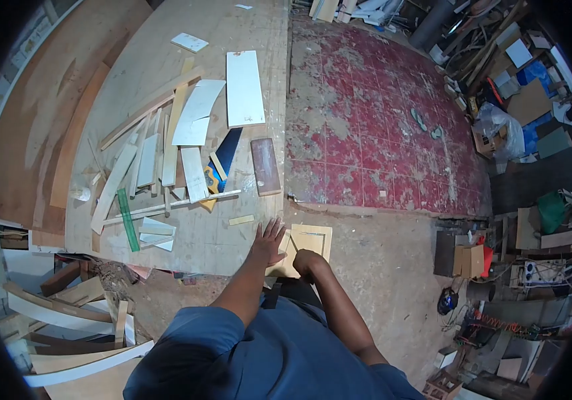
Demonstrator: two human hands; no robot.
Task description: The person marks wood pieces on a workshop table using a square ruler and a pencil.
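A pale wooden piece (pixel 318 233) with lines or grooves on its face juts past the right edge of the worktable, close to my body. My left hand (pixel 268 243) lies with fingers spread at the table's corner, its palm side against the left part of the piece. Over the middle of the wood, my right hand (pixel 307 263) is closed round something thin and dark, too small to make out. A short wood strip (pixel 241 220) lies just left of my left hand.
The worktable (pixel 246 180) bears a dark brown block (pixel 265 167), a handsaw (pixel 227 160), white boards (pixel 244 90), wood strips and a green ruler (pixel 128 220). Curved offcuts (pixel 59 310) are piled at lower left. Boxes and tools stand along the right.
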